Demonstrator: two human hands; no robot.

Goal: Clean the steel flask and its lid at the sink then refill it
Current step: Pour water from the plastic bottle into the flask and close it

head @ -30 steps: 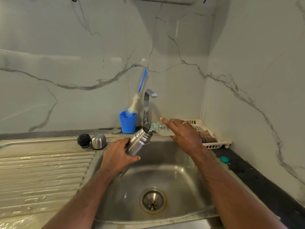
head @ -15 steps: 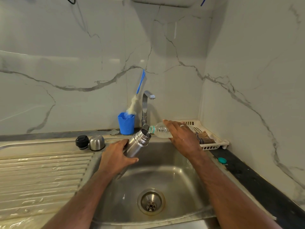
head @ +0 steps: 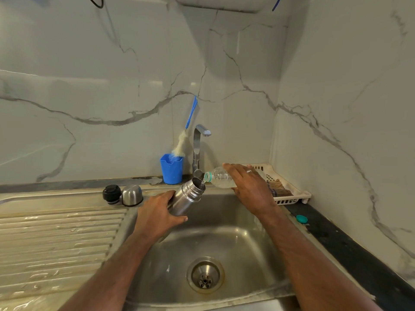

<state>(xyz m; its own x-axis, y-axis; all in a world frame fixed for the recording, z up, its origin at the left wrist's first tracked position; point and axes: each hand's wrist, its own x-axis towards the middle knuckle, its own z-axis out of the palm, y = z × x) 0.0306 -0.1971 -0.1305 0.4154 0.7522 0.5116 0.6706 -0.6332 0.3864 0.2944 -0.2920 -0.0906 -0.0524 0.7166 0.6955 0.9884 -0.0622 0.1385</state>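
Two hands are at work over one sink: the left hand grips the single steel flask around its body, and the right hand holds one clear plastic bottle from above, fingers curved over it. Two lid parts stand side by side on the ledge behind the draining board, a black stopper and a steel cap, just touching or nearly so. One blue cup holds one bottle brush with a blue handle, next to one tap. One white basket sits in the corner, and one teal bottle cap lies on the dark worktop to the right of the basin. The walls are white marble-look tile with grey veins; the sink and board are wet, scuffed stainless steel with one round drain. The flask is brushed silver, open-mouthed, tilted towards the right above the basin, its threaded neck just below the bottle's mouth, from which a thin stream of water runs in.
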